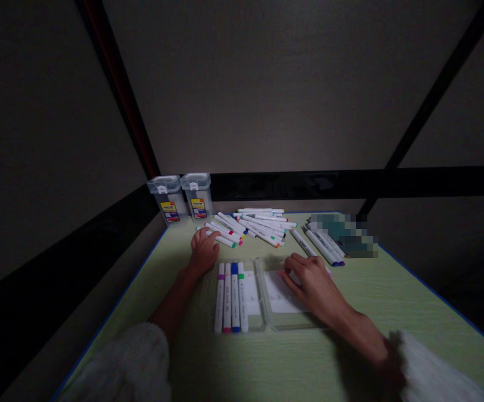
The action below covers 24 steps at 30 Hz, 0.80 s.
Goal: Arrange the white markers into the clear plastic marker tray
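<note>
My left hand (204, 249) lies on the near edge of a heap of white markers with coloured caps (250, 226), its fingers curled over one or two of them. My right hand (311, 282) rests over the right clear tray (286, 312), fingers bent and pressed on its far end; what is under them is hidden. The left clear tray (254, 301) holds several markers (230, 296) lying side by side, with pink, blue and green caps.
Two clear lidded boxes (182, 196) with yellow labels stand at the back left of the green mat (233, 363). More markers (323, 245) lie at the back right beside a blurred patch. Dark walls and a black rail close off the far side.
</note>
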Tool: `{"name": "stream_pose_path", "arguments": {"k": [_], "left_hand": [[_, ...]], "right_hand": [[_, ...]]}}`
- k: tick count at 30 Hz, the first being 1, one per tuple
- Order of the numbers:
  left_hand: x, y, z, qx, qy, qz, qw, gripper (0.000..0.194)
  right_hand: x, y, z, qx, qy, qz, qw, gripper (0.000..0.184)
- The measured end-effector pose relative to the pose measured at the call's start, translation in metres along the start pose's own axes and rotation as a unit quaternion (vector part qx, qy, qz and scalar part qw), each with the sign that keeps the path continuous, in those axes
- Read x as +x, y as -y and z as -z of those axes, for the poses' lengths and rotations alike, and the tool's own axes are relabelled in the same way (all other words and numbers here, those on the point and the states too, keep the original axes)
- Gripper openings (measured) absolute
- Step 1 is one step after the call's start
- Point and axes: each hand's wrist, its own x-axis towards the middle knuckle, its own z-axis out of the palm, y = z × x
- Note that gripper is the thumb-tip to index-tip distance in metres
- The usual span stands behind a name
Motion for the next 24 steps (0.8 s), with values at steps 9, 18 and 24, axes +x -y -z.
{"name": "stream_pose_path", "arguments": {"k": [9, 18, 24], "left_hand": [[-0.004, 0.004, 0.006, 0.036, 0.008, -0.053, 0.998, 0.026], [-0.007, 0.008, 0.021, 0.095, 0.020, -0.113, 0.989, 0.016], [-0.007, -0.008, 0.039, 0.111, 0.016, -0.137, 0.984, 0.018]], "right_hand": [[0.000, -0.002, -0.001, 0.000, -0.007, 0.016, 1.000, 0.017], [-0.001, -0.002, -0.002, -0.005, -0.008, 0.027, 1.000, 0.016], [-0.001, -0.001, 0.001, -0.009, -0.006, 0.029, 1.000, 0.017]]}}
